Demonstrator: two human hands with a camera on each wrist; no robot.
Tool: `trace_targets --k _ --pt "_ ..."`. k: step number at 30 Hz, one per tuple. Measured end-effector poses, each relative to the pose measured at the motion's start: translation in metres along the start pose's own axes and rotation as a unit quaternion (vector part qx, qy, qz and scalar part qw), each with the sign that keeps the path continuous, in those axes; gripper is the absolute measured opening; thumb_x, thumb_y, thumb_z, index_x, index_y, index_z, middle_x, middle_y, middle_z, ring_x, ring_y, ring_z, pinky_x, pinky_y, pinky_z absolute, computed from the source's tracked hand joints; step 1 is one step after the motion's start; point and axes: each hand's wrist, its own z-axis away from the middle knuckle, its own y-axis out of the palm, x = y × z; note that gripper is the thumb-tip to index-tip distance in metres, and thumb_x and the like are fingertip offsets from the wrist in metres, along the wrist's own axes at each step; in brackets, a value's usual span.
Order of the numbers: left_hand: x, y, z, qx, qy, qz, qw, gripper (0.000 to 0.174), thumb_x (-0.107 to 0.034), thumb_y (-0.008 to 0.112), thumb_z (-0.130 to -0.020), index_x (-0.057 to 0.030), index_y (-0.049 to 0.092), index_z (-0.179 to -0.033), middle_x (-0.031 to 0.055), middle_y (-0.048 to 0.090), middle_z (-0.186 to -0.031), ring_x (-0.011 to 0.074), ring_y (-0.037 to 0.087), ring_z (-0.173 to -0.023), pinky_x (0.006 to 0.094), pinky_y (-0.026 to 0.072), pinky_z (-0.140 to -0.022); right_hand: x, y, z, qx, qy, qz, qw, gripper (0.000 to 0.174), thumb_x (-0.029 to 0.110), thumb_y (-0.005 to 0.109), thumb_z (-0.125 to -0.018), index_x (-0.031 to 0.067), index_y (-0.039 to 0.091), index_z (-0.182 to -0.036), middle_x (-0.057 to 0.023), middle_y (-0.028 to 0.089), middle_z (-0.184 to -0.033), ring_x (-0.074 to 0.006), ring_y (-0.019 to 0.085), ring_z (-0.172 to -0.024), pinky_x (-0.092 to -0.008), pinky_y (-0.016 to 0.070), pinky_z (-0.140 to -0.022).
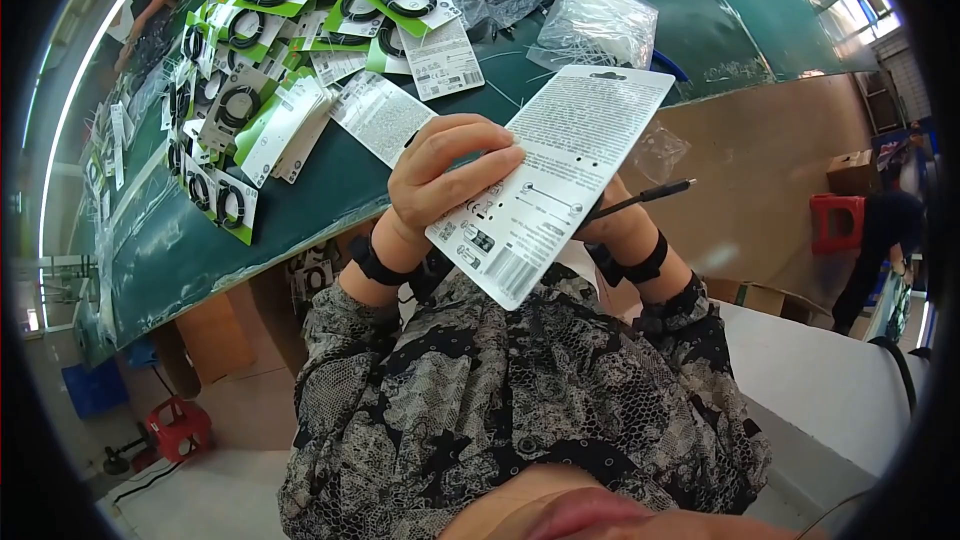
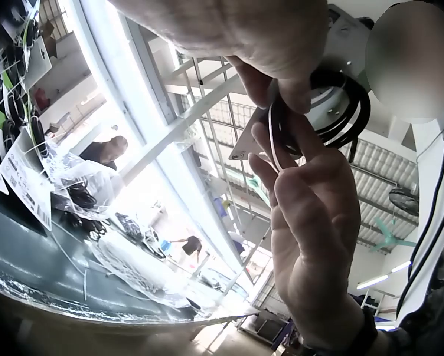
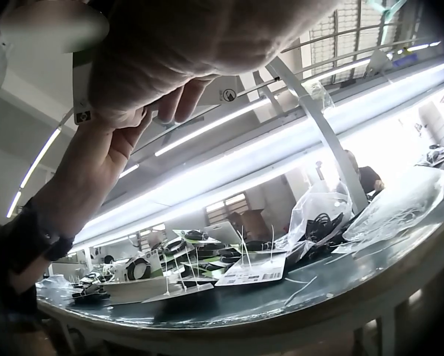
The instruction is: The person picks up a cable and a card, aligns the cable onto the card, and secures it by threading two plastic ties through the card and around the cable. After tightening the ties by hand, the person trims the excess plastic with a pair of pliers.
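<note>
Your left grip (image 1: 445,180) is clamped on the edge of the packaging card (image 1: 560,170), mid-frame above your lap. The card hides your right grip (image 2: 311,222) from the head view. Only the left wrist view shows its fingers against the coiled black cable (image 2: 341,104) and a white tie (image 2: 270,141); whether they pinch, I cannot tell. Packaged cables (image 1: 270,60) and clear bags (image 1: 595,25) crowd the green surface (image 1: 330,190) at upper left.

Workshop with a long green-topped table (image 1: 740,30), tan floor (image 1: 760,165) beyond it, a red stool (image 1: 838,222), bright ceiling strip lights (image 3: 207,130) overhead
</note>
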Motion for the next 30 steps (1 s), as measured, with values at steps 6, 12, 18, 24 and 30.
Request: trace_targets --k 6,12,18,24,30 --pt "-0.004 0.014 0.010 -0.049 -0.139 0.059 0.987 0.031 -0.007 0.073 -0.065 -0.0033 0.066 -0.095 0.0101 0.064 -0.093 0.0216 0.062 -0.083 0.0298 0.0515 -0.070 0.010 0.004 -0.002 -0.063 -0.235 0.207 0.948 0.029 0.010 0.072 -0.075 0.0026 0.059 -0.099 -0.0148 0.062 -0.103 -0.0254 0.063 -0.092 -0.0332 0.0507 -0.080" --pt "-0.010 0.023 0.034 -0.052 -0.441 0.122 0.888 0.025 -0.001 0.068 -0.077 -0.0014 0.061 -0.102 0.0090 0.063 -0.099 0.0187 0.062 -0.087 0.0297 0.0507 -0.075 0.024 0.022 -0.010 -0.189 -0.165 -0.053 0.967 0.009 0.003 0.064 -0.083 0.0009 0.054 -0.084 -0.0159 0.063 -0.096 -0.0192 0.064 -0.086 -0.0285 0.0525 -0.070" --pt "-0.004 0.037 0.026 -0.252 -0.511 0.424 0.704 0.030 -0.003 0.062 -0.085 -0.0027 0.053 -0.113 0.0066 0.061 -0.106 0.0165 0.060 -0.092 0.0298 0.0514 -0.077 0.020 0.025 -0.028 -0.259 -0.084 -0.017 0.962 0.007 -0.002 0.059 -0.086 -0.0033 0.057 -0.093 -0.0123 0.062 -0.092 -0.0126 0.061 -0.073 -0.0273 0.0520 -0.063" --pt "-0.004 0.039 0.027 -0.244 -0.524 0.438 0.688 0.031 -0.005 0.061 -0.086 -0.0039 0.051 -0.115 0.0061 0.060 -0.106 0.0155 0.060 -0.093 0.0299 0.0526 -0.077 0.026 0.020 -0.034 -0.275 -0.158 0.231 0.920 0.017 -0.002 0.063 -0.083 -0.0017 0.060 -0.099 -0.0089 0.063 -0.085 -0.0126 0.060 -0.066 -0.0268 0.0495 -0.059" --pt "0.003 0.041 0.028 -0.255 -0.529 0.428 0.687 0.033 -0.004 0.064 -0.084 -0.0035 0.052 -0.115 0.0066 0.060 -0.105 0.0157 0.060 -0.092 0.0293 0.0535 -0.074 0.033 0.015 -0.040 -0.235 -0.156 0.375 0.883 0.017 -0.003 0.066 -0.075 0.0022 0.062 -0.091 -0.0102 0.059 -0.077 -0.0236 0.059 -0.065 -0.0315 0.0470 -0.057"
